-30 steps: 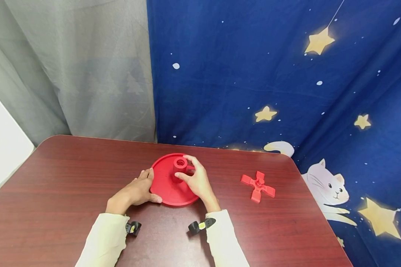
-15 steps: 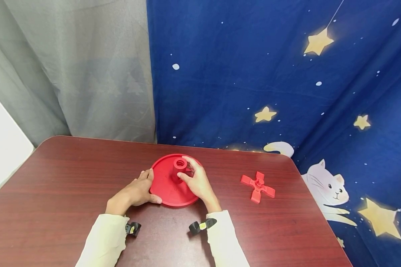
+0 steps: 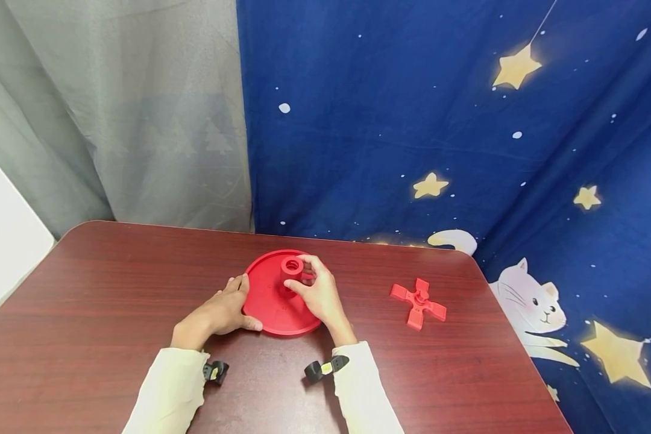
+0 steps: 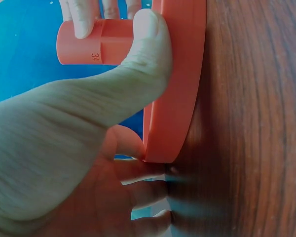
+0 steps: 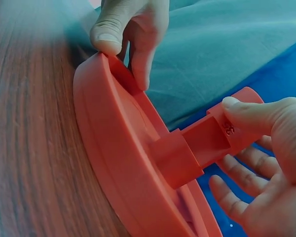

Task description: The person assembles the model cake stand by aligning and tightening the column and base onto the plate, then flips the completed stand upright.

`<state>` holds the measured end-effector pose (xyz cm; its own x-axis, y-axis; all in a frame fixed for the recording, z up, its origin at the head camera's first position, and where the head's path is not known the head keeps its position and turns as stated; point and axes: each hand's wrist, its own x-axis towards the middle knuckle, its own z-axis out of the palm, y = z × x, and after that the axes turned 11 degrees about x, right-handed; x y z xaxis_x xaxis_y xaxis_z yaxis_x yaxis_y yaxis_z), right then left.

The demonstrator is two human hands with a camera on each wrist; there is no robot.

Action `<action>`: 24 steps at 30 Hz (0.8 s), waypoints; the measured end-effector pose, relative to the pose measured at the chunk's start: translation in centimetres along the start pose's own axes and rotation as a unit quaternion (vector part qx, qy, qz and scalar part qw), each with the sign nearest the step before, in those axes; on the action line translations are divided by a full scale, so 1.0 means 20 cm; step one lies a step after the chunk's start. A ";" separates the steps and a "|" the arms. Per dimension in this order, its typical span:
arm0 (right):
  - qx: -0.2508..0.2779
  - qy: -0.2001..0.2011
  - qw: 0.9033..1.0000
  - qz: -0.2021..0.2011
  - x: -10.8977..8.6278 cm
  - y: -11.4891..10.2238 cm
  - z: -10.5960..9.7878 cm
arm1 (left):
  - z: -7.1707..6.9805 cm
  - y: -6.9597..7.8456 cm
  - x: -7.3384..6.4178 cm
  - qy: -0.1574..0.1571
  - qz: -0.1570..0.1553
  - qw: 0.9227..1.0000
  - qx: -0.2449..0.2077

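Observation:
A round red dish with a raised rim (image 3: 271,316) lies on the table, and a hollow red tube (image 3: 286,275) stands upright from its middle, with ridges like a thread inside its top. My left hand (image 3: 217,310) grips the dish's rim at the left and near side, the thumb bent over the edge in the left wrist view. With thumb and fingers, my right hand (image 3: 321,299) holds the upper part of the tube. Seen from the right wrist, the tube (image 5: 204,143) has a cut-out in its side and small numerals near its top.
To the right on the brown table (image 3: 466,374) lies a red four-armed cross (image 3: 420,301) with a small knob at its centre. Behind the table hang a grey curtain (image 3: 168,120) and a blue star-patterned one (image 3: 347,150).
My right thumb and fingers shift slightly around the tube, the thumb moving a little right and then back left. The left hand and the dish stay in place.

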<state>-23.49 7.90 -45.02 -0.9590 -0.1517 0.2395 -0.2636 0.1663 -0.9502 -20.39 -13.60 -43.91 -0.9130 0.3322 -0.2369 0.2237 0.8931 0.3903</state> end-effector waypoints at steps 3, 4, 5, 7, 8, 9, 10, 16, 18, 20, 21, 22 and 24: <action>-0.005 0.010 1.000 0.005 0.00 0.00 0.01 | 0.00 0.00 0.00 -0.001 0.001 1.000 -0.002; -0.005 0.013 1.000 0.005 0.00 0.00 0.01 | 0.00 0.00 0.00 0.000 0.001 1.000 -0.001; -0.005 0.015 1.000 0.006 0.00 0.00 0.01 | 0.00 0.00 0.00 0.000 0.002 1.000 -0.001; -0.005 0.017 1.000 0.007 0.00 0.00 0.01 | 0.00 0.00 -0.01 0.001 0.002 1.000 -0.002; -0.004 0.016 1.000 0.007 0.00 0.00 0.01 | 0.00 0.00 -0.01 0.001 0.002 1.000 -0.002; -0.004 0.012 1.000 0.006 -0.01 0.00 0.01 | 0.00 0.00 -0.01 0.001 0.002 1.000 -0.002; -0.005 0.007 1.000 0.007 -0.01 0.00 0.01 | 0.00 0.00 -0.01 0.001 0.001 1.000 -0.002; 0.020 -0.043 0.999 -0.002 -0.02 -0.01 -0.01 | 0.00 0.00 -0.01 -0.002 -0.001 1.000 -0.002; 0.026 -0.050 0.998 -0.012 -0.02 -0.02 -0.01 | 0.00 0.00 0.00 -0.003 -0.002 1.000 -0.003; 0.020 -0.050 0.998 -0.022 -0.02 -0.02 -0.02 | 0.00 0.00 0.00 -0.004 -0.003 1.000 -0.003; 0.017 -0.047 0.998 -0.027 -0.01 0.01 -0.01 | 0.00 0.00 0.00 -0.004 -0.003 1.000 -0.003; 0.014 -0.044 0.998 -0.030 -0.01 0.01 -0.01 | 0.00 0.00 0.00 -0.003 -0.002 1.000 -0.002; 0.011 -0.040 0.999 -0.030 -0.01 0.01 -0.01 | 0.00 0.00 0.00 -0.002 -0.001 1.000 -0.001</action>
<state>-23.44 8.17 -45.23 -0.9297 -0.2385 0.2805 -0.3175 0.1334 -0.9388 -20.36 -13.61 -43.81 -0.9119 0.3320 -0.2411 0.2215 0.8930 0.3919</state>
